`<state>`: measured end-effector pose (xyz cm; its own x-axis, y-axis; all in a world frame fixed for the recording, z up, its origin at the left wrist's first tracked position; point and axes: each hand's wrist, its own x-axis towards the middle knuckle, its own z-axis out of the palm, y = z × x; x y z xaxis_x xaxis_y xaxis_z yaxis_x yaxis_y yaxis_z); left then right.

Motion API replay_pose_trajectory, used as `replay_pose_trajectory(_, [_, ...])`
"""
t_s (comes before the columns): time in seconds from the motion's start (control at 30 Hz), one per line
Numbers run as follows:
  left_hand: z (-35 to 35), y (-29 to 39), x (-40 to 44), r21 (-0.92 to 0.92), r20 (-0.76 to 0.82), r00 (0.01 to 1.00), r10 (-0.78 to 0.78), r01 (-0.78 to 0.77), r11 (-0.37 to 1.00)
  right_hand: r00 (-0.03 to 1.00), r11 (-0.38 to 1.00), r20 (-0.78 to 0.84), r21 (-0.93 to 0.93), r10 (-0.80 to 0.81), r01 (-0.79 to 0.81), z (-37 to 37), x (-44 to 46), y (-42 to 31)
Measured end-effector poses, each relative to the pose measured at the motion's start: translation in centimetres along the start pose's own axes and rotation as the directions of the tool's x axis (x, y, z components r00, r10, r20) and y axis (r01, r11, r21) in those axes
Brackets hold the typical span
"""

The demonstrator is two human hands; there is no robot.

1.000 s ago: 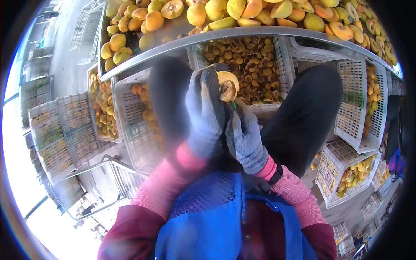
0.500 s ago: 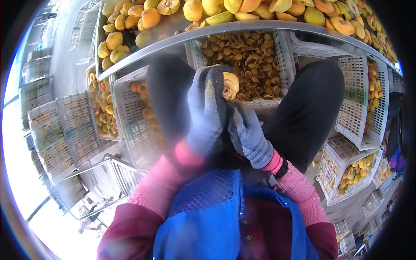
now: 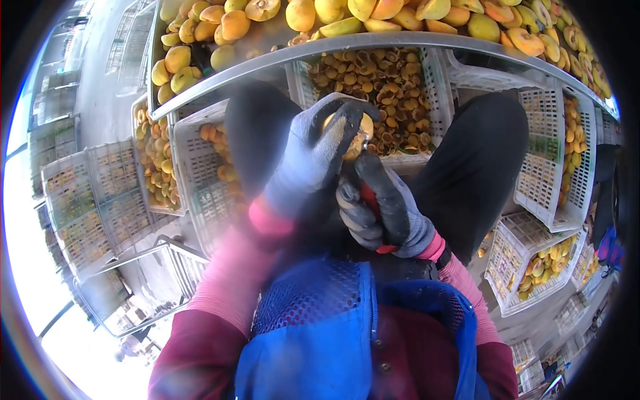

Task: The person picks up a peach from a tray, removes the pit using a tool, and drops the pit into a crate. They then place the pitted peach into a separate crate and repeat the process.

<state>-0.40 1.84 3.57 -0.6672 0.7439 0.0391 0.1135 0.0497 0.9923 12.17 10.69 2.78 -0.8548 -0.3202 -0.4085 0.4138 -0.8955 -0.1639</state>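
My left hand (image 3: 330,137), in a grey glove with dark fingers, is closed round a yellow peach half (image 3: 362,133). The cut face is partly visible and turned toward my right hand. My right hand (image 3: 387,210), gloved the same way, grips a red-handled tool (image 3: 369,199). A small metal tip shows at the fruit's lower edge, where the right thumb also reaches; the rest of the tool is hidden by my fingers. Both hands are between my knees, below the metal rim of the work table (image 3: 320,47).
Yellow peaches (image 3: 333,10), whole and halved, lie on the table. Between my knees stands a white crate (image 3: 437,93) of brownish fruit pieces. More crates with fruit stand left (image 3: 193,160) and right (image 3: 537,173), with a metal frame (image 3: 180,257) at lower left.
My left hand has turned over the peach half, which has tilted. My right hand has rotated, bringing the red handle and metal tip into view against the fruit.
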Motion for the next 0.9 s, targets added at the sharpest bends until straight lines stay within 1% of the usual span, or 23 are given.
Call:
replay_pose_trajectory(0.03, [0.0, -0.1, 0.0, -0.104, 0.0, 0.999, -0.038, 0.038, 0.994, 0.995, 0.99, 0.091, 0.126, 0.046, -0.057, -0.2, 0.1, 0.0])
replay_pose_trajectory(0.1, [0.3, -0.1, -0.2, -0.132, -0.002, 0.998, -0.058, 0.057, 0.99, 0.955, 0.912, 0.281, 0.359, 0.097, -0.198, -0.9, 0.5, 0.6])
replay_pose_trajectory(0.13, [0.5, -0.2, -0.3, -0.162, 0.009, 0.997, -0.08, 0.081, 0.984, 0.924, 0.819, 0.382, 0.524, 0.02, -0.234, -0.9, 0.6, 1.1])
replay_pose_trajectory(0.17, [0.3, -0.9, -0.3, -0.193, 0.05, 0.993, -0.103, 0.11, 0.975, 0.895, 0.776, 0.446, 0.568, -0.01, -0.275, -0.9, 0.8, 1.3])
replay_pose_trajectory(0.2, [0.4, -2.6, -0.5, -0.317, 0.084, 0.996, -0.014, 0.04, 0.948, 0.862, 0.728, 0.505, 0.607, -0.044, -0.318, -0.9, 0.9, 1.5])
replay_pose_trajectory(0.23, [0.8, -2.7, -0.9, -0.43, 0.078, 0.986, -0.149, 0.169, 0.887, 0.826, 0.678, 0.557, 0.639, -0.082, -0.364, -0.9, 1.0, 1.7])
replay_pose_trajectory(0.3, [2.1, -2.6, -1.6, -0.63, 0.12, 0.907, -0.405, 0.384, 0.675, 0.799, 0.737, 0.583, 0.603, -0.146, -0.305, -1.3, 1.3, 1.6])
replay_pose_trajectory(0.33, [2.4, -3.2, -1.5, -0.783, 0.058, 0.863, -0.503, 0.352, 0.513, 0.761, 0.777, 0.626, 0.56, -0.17, -0.288, -1.8, 1.3, 1.2])
replay_pose_trajectory(0.37, [2.8, -3.7, -1.4, -0.903, -0.004, 0.805, -0.593, 0.252, 0.349, 0.719, 0.814, 0.67, 0.515, -0.186, -0.269, -2.0, 1.2, 0.6])
replay_pose_trajectory(0.4, [2.4, -4.4, -2.2, -0.795, -0.136, 0.865, -0.483, 0.196, 0.575, 0.709, 0.816, 0.668, 0.527, -0.226, -0.236, -2.2, 0.8, 0.1])
replay_pose_trajectory(0.43, [1.7, -5.2, -3.2, -0.635, -0.233, 0.911, -0.341, 0.124, 0.763, 0.804, 0.789, 0.54, 0.595, -0.249, -0.155, -1.7, 0.6, -0.1])
replay_pose_trajectory(0.5, [-1.1, -4.3, -2.6, -0.855, -0.176, 0.745, -0.644, 0.208, 0.475, 0.909, 0.761, 0.374, 0.64, -0.186, -0.108, -3.4, 1.8, 0.3])
replay_pose_trajectory(0.53, [-2.7, -4.2, -3.1, -0.086, -0.506, 0.855, -0.11, 0.077, 0.993, 0.918, 0.756, 0.369, 0.64, -0.146, -0.137, -4.4, 2.2, 0.6])
replay_pose_trajectory(0.57, [-4.5, -3.7, -3.6, 0.02, -0.563, 0.826, -0.023, 0.041, 0.999, 0.924, 0.75, 0.366, 0.64, -0.107, -0.167, -5.4, 2.5, 0.8])
replay_pose_trajectory(0.6, [-6.2, -3.1, -4.0, 0.129, -0.613, 0.787, 0.065, 0.019, 0.991, 0.929, 0.744, 0.363, 0.639, -0.069, -0.195, -6.0, 2.8, 1.0])
replay_pose_trajectory(0.63, [-8.2, -2.1, -4.1, -0.583, -0.582, 0.668, -0.463, 0.053, 0.811, 0.921, 0.774, 0.382, 0.605, -0.079, -0.184, -6.1, 3.0, 1.1])
replay_pose_trajectory(0.67, [-10.4, -1.3, -4.2, -0.278, -0.635, 0.711, -0.302, 0.155, 0.948, 0.912, 0.806, 0.399, 0.569, -0.097, -0.163, -6.2, 3.0, 0.9])
replay_pose_trajectory(0.7, [-12.7, -0.5, -4.2, 0.062, -0.629, 0.766, -0.133, 0.221, 0.973, 0.903, 0.837, 0.415, 0.53, -0.116, -0.136, -6.4, 3.0, 0.6])
replay_pose_trajectory(0.73, [-15.9, -1.3, -4.5, 0.512, -0.672, 0.74, -0.039, 0.501, 0.698, 0.899, 0.815, 0.423, 0.557, -0.114, -0.159, -6.5, 3.1, 0.3])
replay_pose_trajectory(0.77, [-18.3, -2.7, -4.6, 0.742, -0.666, 0.742, 0.074, 0.649, 0.167, 0.908, 0.82, 0.405, 0.552, -0.104, -0.152, -7.0, 3.3, 0.2])
replay_pose_trajectory(0.8, [-18.8, -3.3, -4.1, 0.778, -0.626, 0.759, 0.178, 0.593, 0.205, 0.917, 0.823, 0.387, 0.548, -0.093, -0.148, -7.6, 3.5, 0.2])
replay_pose_trajectory(0.83, [-16.2, -1.4, -2.1, 0.756, -0.63, 0.75, 0.203, 0.531, 0.383, 0.927, 0.824, 0.367, 0.547, -0.078, -0.148, -8.0, 3.9, 0.4])
replay_pose_trajectory(0.9, [-12.0, 0.3, 2.1, 0.787, -0.476, 0.856, 0.204, 0.31, 0.533, 0.964, 0.847, 0.264, 0.522, -0.044, -0.104, -8.2, 4.4, 0.7])
